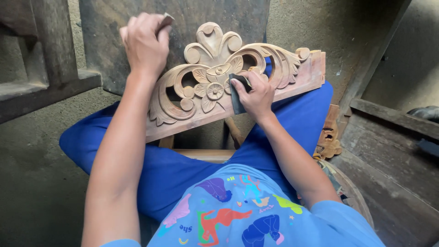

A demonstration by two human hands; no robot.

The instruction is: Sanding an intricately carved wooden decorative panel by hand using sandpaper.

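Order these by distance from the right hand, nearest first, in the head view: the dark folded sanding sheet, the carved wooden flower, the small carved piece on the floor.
From the right hand:
1. Dark folded sanding sheet, under its fingers.
2. Carved wooden flower, just left.
3. Small carved piece on the floor, lower right, beyond the blue-clad leg.

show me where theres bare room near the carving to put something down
Bare concrete floor lies left of the blue-trousered knee, below the dark wooden frame. More floor shows beyond the carved panel, upper right. The lap is crowded: left hand, right hand with sandpaper.
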